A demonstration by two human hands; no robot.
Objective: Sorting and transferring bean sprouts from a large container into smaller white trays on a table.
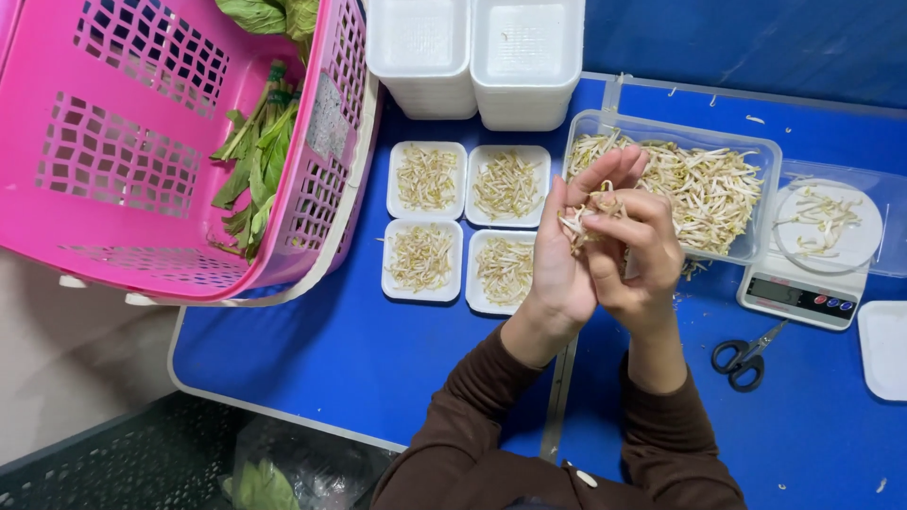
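Observation:
My left hand and my right hand are pressed together above the blue table, both cupped around a small bunch of bean sprouts. Just behind them stands a clear plastic tub heaped with pale bean sprouts. To the left of my hands lie several small white foam trays, each holding a thin layer of sprouts.
A pink plastic basket with leafy greens leans at the left. Two stacks of white foam trays stand at the back. A small scale carries a white plate with sprouts. Black-handled scissors lie at the right.

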